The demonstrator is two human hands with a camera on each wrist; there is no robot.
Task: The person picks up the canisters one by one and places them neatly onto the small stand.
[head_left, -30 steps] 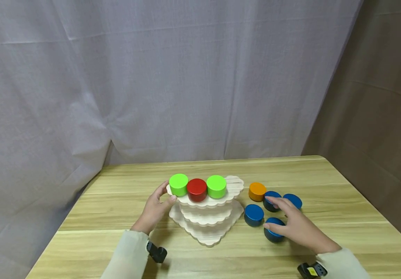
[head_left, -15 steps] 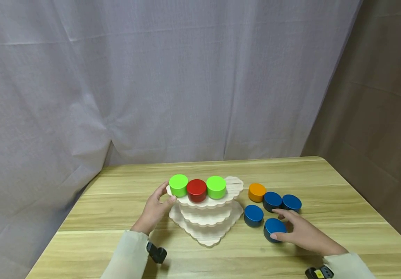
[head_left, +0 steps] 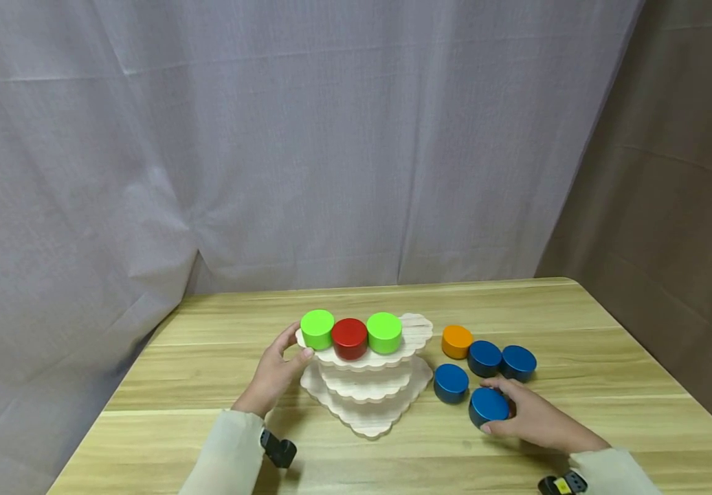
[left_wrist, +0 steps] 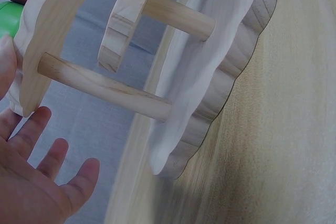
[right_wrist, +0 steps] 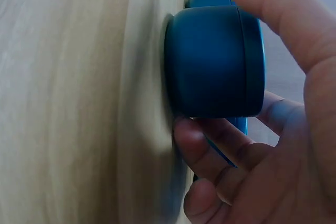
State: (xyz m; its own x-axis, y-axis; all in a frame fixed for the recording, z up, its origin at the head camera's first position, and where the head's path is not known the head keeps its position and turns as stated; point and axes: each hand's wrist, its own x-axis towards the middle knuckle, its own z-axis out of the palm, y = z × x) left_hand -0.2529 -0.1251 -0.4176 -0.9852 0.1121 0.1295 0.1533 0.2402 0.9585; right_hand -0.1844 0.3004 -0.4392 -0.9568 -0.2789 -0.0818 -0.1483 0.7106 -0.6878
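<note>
A tiered wooden display stand (head_left: 368, 392) with scalloped tiers stands on the table. Its top tier bears two green round tins (head_left: 317, 328) and a red one (head_left: 350, 338) between them. My left hand (head_left: 274, 371) grips the left edge of that tier, thumb above; in the left wrist view the lower fingers (left_wrist: 55, 158) are spread apart from the wood. To the right of the stand, my right hand (head_left: 532, 416) curls round the nearest blue round tin (head_left: 488, 407), which stands upright on the table. In the right wrist view, fingers lie along one side of this lidded tin (right_wrist: 215, 61).
Behind the gripped tin stand an orange tin (head_left: 457, 342) and several more blue tins (head_left: 451, 383), close together. A grey curtain (head_left: 356, 151) hangs behind the table (head_left: 220, 337), and a brown cloth (head_left: 671, 240) hangs on the right.
My right hand has drawn back from over the blue tins and closed round the nearest one. My left hand and the stand have stayed in place.
</note>
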